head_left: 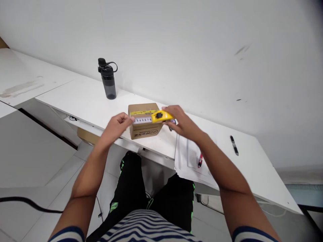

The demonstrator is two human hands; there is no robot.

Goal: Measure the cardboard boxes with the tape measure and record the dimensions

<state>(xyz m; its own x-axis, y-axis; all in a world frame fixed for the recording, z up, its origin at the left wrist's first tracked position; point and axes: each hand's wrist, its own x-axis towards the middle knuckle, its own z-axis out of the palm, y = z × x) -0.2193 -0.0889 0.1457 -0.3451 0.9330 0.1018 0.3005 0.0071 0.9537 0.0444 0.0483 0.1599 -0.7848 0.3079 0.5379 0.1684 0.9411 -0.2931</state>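
Observation:
A small brown cardboard box (pixel 141 110) sits on the white desk (pixel 83 101) near its front edge. My right hand (pixel 183 125) grips a yellow tape measure (pixel 161 116) at the box's right end. Its white blade (pixel 141 120) runs left along the box's front top edge. My left hand (pixel 116 127) pinches the blade's free end at the box's left corner.
A dark water bottle (pixel 108 80) stands behind the box by the wall. White paper sheets (pixel 188 158) with a red pen (pixel 200 160) lie to the right, and a black marker (pixel 234 145) lies farther right. A black cable (pixel 25 201) crosses the floor at left.

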